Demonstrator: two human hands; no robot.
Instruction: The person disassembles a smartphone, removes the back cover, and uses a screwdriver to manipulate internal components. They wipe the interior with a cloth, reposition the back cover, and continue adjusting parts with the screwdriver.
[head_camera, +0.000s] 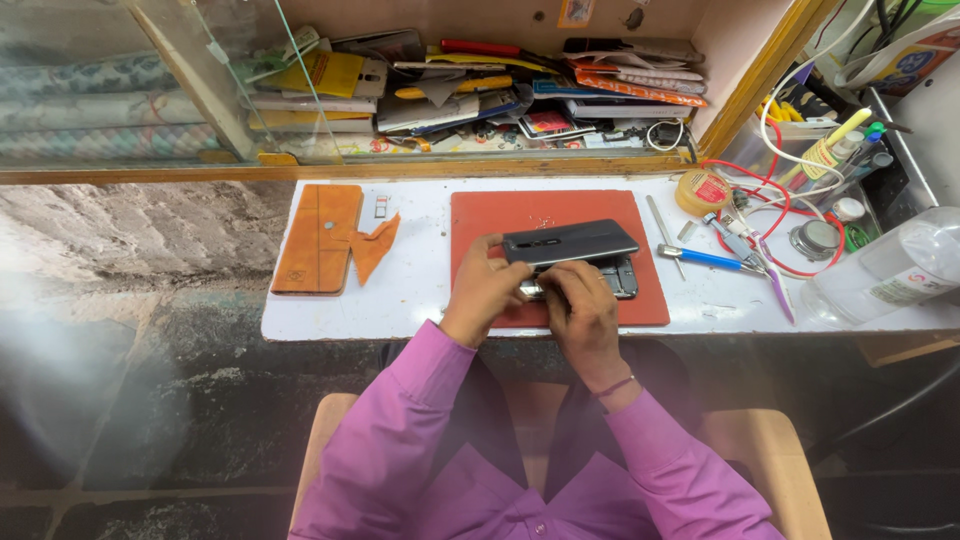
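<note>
The dark back cover (570, 241) is lifted and tilted above the opened phone (612, 279), which lies on the red mat (480, 215) in the middle of the white counter (420, 290). The left hand (483, 292) pinches the cover's left edge; the right hand (583, 305) presses fingertips down on the phone's near edge, right under the cover.

If the cover is swung too far or jerked, any thin cable joining it to the phone could tear, I judge, and a slipping fingertip could scrape the bare parts. The blue-handled screwdriver (700, 258) and tweezers (664, 233) lie just right of the mat, and an orange case (318, 238) well to the left.
</note>
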